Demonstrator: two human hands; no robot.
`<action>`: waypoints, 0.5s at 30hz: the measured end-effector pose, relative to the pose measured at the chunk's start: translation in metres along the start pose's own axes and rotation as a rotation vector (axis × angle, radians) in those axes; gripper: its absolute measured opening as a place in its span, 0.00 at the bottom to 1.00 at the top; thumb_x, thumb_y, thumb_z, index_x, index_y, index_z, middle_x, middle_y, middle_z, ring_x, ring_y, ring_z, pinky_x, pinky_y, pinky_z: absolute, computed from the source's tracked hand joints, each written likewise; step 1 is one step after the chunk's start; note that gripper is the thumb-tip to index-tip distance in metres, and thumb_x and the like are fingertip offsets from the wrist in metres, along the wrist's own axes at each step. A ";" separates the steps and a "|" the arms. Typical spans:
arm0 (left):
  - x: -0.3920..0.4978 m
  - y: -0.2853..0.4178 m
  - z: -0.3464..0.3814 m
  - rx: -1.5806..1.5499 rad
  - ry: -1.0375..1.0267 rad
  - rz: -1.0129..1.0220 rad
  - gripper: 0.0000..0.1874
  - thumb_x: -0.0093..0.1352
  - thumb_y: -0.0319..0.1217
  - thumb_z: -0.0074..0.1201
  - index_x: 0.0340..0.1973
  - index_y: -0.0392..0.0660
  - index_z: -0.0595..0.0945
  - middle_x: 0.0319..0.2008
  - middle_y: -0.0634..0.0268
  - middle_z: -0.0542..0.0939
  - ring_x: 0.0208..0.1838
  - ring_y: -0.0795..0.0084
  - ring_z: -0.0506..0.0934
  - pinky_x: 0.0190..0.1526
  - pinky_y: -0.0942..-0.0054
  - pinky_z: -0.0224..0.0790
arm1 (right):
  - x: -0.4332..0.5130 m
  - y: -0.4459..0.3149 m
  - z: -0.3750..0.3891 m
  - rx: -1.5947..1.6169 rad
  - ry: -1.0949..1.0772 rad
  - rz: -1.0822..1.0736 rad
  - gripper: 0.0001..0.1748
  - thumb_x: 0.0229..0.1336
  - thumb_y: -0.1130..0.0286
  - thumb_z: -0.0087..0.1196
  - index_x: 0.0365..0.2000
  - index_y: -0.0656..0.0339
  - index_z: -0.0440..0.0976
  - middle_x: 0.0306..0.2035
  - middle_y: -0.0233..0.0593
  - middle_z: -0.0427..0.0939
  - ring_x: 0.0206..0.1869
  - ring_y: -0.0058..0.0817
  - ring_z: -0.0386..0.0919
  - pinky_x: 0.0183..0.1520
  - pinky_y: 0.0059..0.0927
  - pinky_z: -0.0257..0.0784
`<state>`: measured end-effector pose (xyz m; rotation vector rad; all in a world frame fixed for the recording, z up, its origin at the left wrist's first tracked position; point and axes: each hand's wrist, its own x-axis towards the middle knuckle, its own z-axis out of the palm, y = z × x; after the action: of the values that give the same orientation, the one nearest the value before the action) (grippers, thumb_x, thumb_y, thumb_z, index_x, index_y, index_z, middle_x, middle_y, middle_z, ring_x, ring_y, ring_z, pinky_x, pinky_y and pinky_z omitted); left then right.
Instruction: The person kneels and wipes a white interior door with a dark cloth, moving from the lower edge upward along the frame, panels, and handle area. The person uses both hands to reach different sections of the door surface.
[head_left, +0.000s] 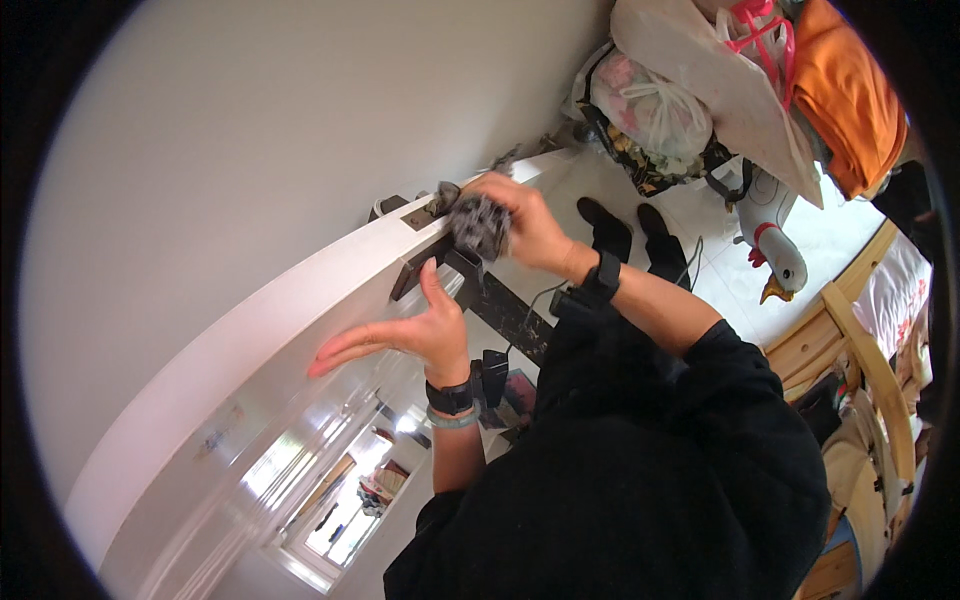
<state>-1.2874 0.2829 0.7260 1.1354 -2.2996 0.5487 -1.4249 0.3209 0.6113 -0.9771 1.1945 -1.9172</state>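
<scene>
My right hand (529, 225) grips a bunched, shaggy grey cloth (480, 225) against the narrow edge of a white door (262, 300). The cloth covers part of the metal lock plate (415, 220) set into that edge. Below it, a dark door-handle plate (409, 279) is mounted on the door's glossy face, its lever partly hidden by the cloth. My left hand (427, 330) holds nothing; its palm is flat, its thumb spread upward near the handle plate. Its fingers lie close to the door's face, and whether they touch it I cannot tell.
Filled bags (652, 105) and an orange cloth (847, 97) are heaped at upper right. A goose-shaped figure (772, 225) stands below them. A wooden bed frame (862, 330) runs along the right. A dark strip (510, 315) crosses the tiled floor.
</scene>
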 end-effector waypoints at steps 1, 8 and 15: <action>0.000 -0.001 0.000 -0.004 0.005 0.000 0.69 0.61 0.58 0.61 0.65 0.24 0.26 0.66 0.30 0.14 0.69 0.33 0.11 0.62 0.31 0.06 | -0.001 0.006 -0.003 -0.031 0.042 0.199 0.18 0.45 0.82 0.61 0.41 0.65 0.75 0.41 0.42 0.78 0.44 0.34 0.75 0.51 0.30 0.69; -0.001 -0.001 0.000 0.001 0.001 -0.002 0.69 0.61 0.57 0.61 0.66 0.25 0.25 0.66 0.31 0.14 0.68 0.34 0.11 0.62 0.31 0.06 | -0.020 0.040 0.002 0.099 0.066 0.098 0.18 0.47 0.88 0.52 0.42 0.67 0.73 0.38 0.42 0.75 0.44 0.31 0.74 0.50 0.29 0.68; 0.000 0.004 0.000 0.007 0.017 -0.024 0.72 0.58 0.57 0.64 0.66 0.26 0.26 0.67 0.32 0.16 0.70 0.36 0.14 0.64 0.33 0.07 | -0.006 0.066 -0.018 0.120 0.163 0.719 0.13 0.60 0.81 0.55 0.46 0.66 0.75 0.40 0.29 0.80 0.45 0.15 0.73 0.51 0.23 0.70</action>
<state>-1.2906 0.2859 0.7254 1.1562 -2.2683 0.5550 -1.4272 0.3093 0.5435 -0.2592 1.2784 -1.4722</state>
